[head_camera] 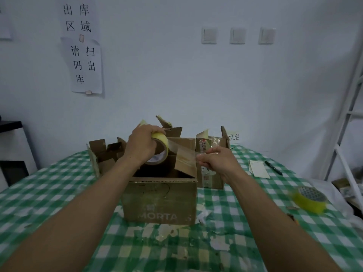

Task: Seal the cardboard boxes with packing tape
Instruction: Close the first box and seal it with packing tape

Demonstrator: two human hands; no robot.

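Gripping a packing tape roll (163, 143) with the left hand (141, 143), fingers curling over its yellowish rim, tilting it up at 12 o'clock above the open box. Pinching the free end of a clear tape strip (185, 154) with the right hand (215, 160), holding it stretched taut from the roll toward 3 o'clock. Hovering both hands over the front box (161, 201), which is standing at the middle of the green-and-white checked surface (59, 183), flaps up and unsealed. Showing "MORTA" in pale print on the near face, the letters after it fading beyond reading.

Counting at least three cardboard boxes: the front one, a left box (104, 156) at 10 o'clock, and a right box (211, 169) at 2 o'clock, the last bearing a label in red print too blurred to read. Rising at 12 o'clock, more flaps (170, 130); not telling which box is owning them.

Counting two rolls: the held one and a second roll (310, 199), blurred, lying at 3 o'clock near the surface's edge.

Lying at 2 o'clock: one black pen (273, 168), just beside a few pale cards (259, 168). Littering 6 o'clock: pale scraps (167, 232).

Hanging on the wall at 11 o'clock: an upper sheet (78, 16) reading "出库区域" and a lower sheet (84, 65) reading "请扫码出库". Sitting at 1 o'clock in a row: three white switches (237, 35). Leaning at the 3 o'clock edge: a white metal frame (347, 124).
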